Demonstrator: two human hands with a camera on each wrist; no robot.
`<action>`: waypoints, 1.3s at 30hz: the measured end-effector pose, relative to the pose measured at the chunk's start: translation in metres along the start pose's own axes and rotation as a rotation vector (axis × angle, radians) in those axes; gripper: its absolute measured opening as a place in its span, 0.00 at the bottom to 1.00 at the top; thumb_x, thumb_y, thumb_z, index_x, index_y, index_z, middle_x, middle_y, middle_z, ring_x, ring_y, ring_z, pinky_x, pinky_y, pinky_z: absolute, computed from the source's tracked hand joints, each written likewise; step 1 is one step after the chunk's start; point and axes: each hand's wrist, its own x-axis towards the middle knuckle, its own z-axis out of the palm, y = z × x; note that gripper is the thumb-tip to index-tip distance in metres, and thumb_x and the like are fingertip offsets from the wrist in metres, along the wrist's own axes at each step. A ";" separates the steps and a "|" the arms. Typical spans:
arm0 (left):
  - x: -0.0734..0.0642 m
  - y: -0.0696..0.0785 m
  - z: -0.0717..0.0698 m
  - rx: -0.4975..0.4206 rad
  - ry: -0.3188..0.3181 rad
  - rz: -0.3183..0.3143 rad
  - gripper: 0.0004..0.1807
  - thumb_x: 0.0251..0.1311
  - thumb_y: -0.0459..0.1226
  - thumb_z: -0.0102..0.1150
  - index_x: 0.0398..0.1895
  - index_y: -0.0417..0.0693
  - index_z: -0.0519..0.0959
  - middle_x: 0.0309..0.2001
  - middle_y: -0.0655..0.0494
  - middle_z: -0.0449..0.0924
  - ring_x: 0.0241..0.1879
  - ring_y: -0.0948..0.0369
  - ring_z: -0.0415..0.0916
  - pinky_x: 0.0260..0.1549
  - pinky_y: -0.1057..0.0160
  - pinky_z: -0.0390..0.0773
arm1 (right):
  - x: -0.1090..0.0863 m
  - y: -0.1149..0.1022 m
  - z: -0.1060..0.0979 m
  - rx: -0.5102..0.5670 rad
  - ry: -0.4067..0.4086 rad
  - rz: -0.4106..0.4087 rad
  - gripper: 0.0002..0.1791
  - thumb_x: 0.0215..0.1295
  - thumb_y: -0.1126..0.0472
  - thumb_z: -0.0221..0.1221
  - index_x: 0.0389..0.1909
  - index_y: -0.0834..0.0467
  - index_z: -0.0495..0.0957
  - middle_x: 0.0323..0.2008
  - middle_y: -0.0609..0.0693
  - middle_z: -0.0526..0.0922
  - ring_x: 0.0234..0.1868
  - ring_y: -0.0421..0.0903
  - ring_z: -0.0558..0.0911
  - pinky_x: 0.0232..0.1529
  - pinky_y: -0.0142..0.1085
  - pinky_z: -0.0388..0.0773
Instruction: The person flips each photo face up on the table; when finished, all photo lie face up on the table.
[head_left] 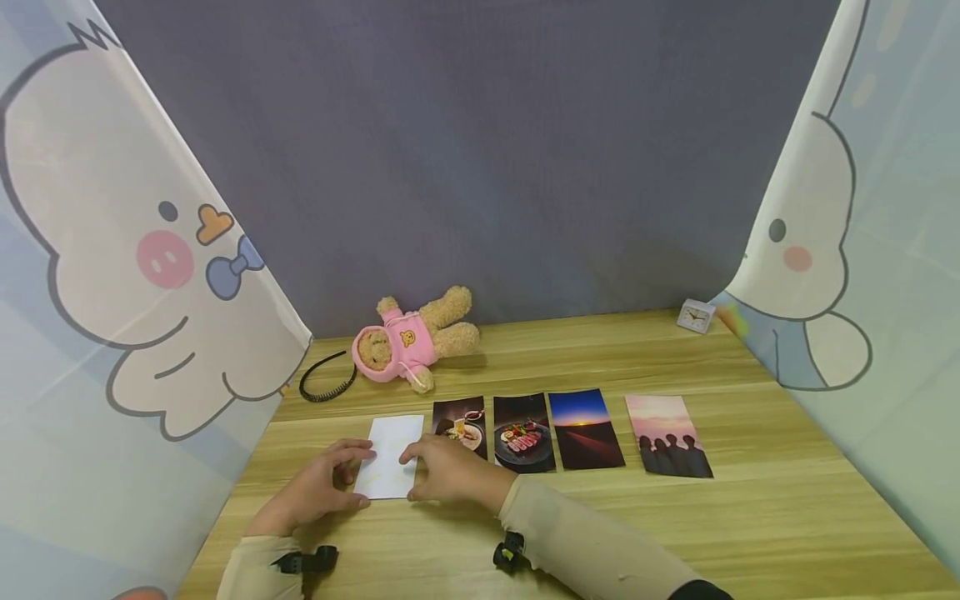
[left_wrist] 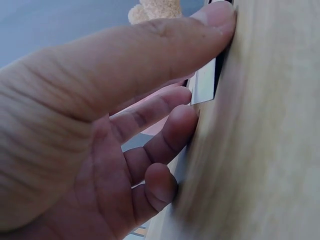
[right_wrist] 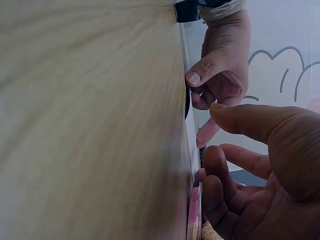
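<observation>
A white card (head_left: 389, 457), the size of the photo prints beside it, lies on the wooden table between my two hands. Along its left edge rests my left hand (head_left: 317, 485), thumb at the near corner and fingers bent farther up. In the left wrist view, the thumb (left_wrist: 220, 17) touches the card (left_wrist: 204, 85), whose dark underside shows at the edge. My right hand (head_left: 453, 471) is at the right edge, thumb and fingers spread apart. It partly covers a photo print of a noodle bowl (head_left: 459, 412). Neither hand visibly pinches the card.
Rightward in a row lie photo prints of a meat plate (head_left: 523, 433), a sunset road (head_left: 587, 429) and silhouetted people (head_left: 669, 436). Behind are a black coiled headband (head_left: 327, 393), a teddy bear in a pink hoodie (head_left: 411, 340) and a small white clock (head_left: 695, 317).
</observation>
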 end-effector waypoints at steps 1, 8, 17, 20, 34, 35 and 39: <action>0.000 0.001 0.000 0.002 0.005 0.001 0.37 0.50 0.39 0.84 0.64 0.38 0.79 0.69 0.38 0.71 0.38 0.58 0.73 0.36 0.65 0.76 | 0.000 0.000 0.000 0.000 -0.007 0.001 0.27 0.56 0.48 0.78 0.57 0.44 0.84 0.54 0.40 0.81 0.58 0.39 0.79 0.60 0.35 0.75; 0.000 0.004 0.000 -0.025 0.016 0.036 0.32 0.55 0.38 0.81 0.62 0.37 0.80 0.67 0.34 0.71 0.36 0.58 0.73 0.33 0.65 0.76 | 0.000 0.001 0.000 0.010 -0.018 -0.011 0.27 0.56 0.48 0.78 0.57 0.45 0.84 0.53 0.39 0.81 0.58 0.38 0.78 0.60 0.34 0.75; -0.001 0.000 0.000 -0.063 0.022 0.051 0.27 0.60 0.37 0.77 0.61 0.38 0.82 0.68 0.30 0.70 0.35 0.57 0.75 0.32 0.65 0.78 | -0.002 0.001 -0.001 0.020 -0.023 -0.050 0.25 0.56 0.46 0.78 0.55 0.45 0.87 0.53 0.37 0.80 0.56 0.36 0.78 0.59 0.32 0.74; -0.001 0.000 -0.001 -0.084 0.019 0.052 0.26 0.60 0.36 0.77 0.60 0.38 0.83 0.68 0.30 0.70 0.35 0.57 0.77 0.33 0.64 0.80 | -0.002 0.000 -0.002 0.018 -0.029 -0.047 0.25 0.57 0.46 0.78 0.56 0.44 0.87 0.53 0.37 0.79 0.55 0.35 0.77 0.57 0.32 0.75; 0.000 0.002 -0.004 -0.124 0.002 -0.002 0.21 0.55 0.34 0.80 0.53 0.38 0.86 0.65 0.31 0.73 0.38 0.59 0.76 0.35 0.66 0.80 | -0.003 -0.001 -0.002 -0.012 -0.034 -0.043 0.25 0.57 0.48 0.78 0.57 0.46 0.87 0.53 0.39 0.78 0.52 0.35 0.78 0.55 0.31 0.75; 0.000 0.002 -0.004 -0.119 -0.002 -0.008 0.22 0.55 0.34 0.80 0.53 0.39 0.86 0.65 0.32 0.73 0.38 0.59 0.76 0.35 0.66 0.80 | -0.003 -0.001 -0.001 -0.011 -0.035 -0.042 0.25 0.57 0.49 0.78 0.57 0.46 0.86 0.53 0.39 0.78 0.52 0.35 0.77 0.55 0.31 0.75; 0.000 0.000 -0.005 -0.099 -0.009 -0.020 0.21 0.54 0.35 0.80 0.52 0.42 0.87 0.65 0.34 0.74 0.39 0.61 0.76 0.35 0.65 0.80 | -0.003 0.001 0.000 -0.009 -0.038 -0.041 0.25 0.57 0.48 0.78 0.56 0.45 0.86 0.53 0.39 0.78 0.52 0.35 0.77 0.55 0.32 0.75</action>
